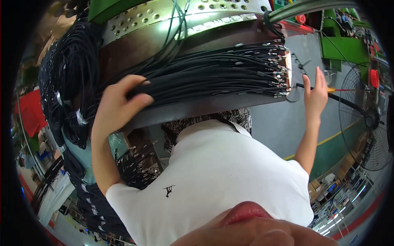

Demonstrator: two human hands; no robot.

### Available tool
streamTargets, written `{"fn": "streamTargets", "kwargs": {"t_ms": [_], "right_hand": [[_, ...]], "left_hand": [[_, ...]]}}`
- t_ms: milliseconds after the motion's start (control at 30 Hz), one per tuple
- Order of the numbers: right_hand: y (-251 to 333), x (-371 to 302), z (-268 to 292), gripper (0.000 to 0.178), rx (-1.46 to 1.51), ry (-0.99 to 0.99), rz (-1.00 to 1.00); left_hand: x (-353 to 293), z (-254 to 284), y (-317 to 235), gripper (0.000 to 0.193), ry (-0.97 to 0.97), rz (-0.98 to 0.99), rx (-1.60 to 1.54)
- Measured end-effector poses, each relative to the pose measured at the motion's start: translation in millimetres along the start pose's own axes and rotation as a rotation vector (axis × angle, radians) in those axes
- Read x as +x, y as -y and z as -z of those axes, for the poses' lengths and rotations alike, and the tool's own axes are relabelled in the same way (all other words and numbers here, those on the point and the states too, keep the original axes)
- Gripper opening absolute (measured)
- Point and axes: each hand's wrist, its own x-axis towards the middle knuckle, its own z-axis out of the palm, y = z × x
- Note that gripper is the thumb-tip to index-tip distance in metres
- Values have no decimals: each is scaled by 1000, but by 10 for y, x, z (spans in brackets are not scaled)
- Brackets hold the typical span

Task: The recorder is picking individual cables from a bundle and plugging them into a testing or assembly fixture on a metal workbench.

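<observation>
A thick bundle of black cables lies lengthwise along the dark bench top. The metal-tipped ends fan out at the right, against a pale upright strip. My left hand is curled round the bundle's left part, thumb on the near side and fingers over the top. Out past the bench's right end, my right hand is held up with fingers stretched, apart from the cable ends and holding nothing.
More coiled black cables hang at the bench's left end. A perforated metal panel stands along the back, with a few cables draped over it. At the right are a large black fan and green machinery. More cables lie below, left of me.
</observation>
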Motion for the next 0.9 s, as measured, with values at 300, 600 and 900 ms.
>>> {"fn": "streamTargets", "kwargs": {"t_ms": [300, 600, 900], "right_hand": [[1360, -196, -41, 24, 689, 222, 407], [1392, 971, -366, 28, 465, 29, 487], [1520, 1069, -661, 34, 690, 316, 609]], "left_hand": [[1459, -1069, -1137, 40, 727, -27, -278], [549, -1189, -945, 24, 197, 114, -1159], [154, -1127, -562, 24, -138, 277, -1270]]}}
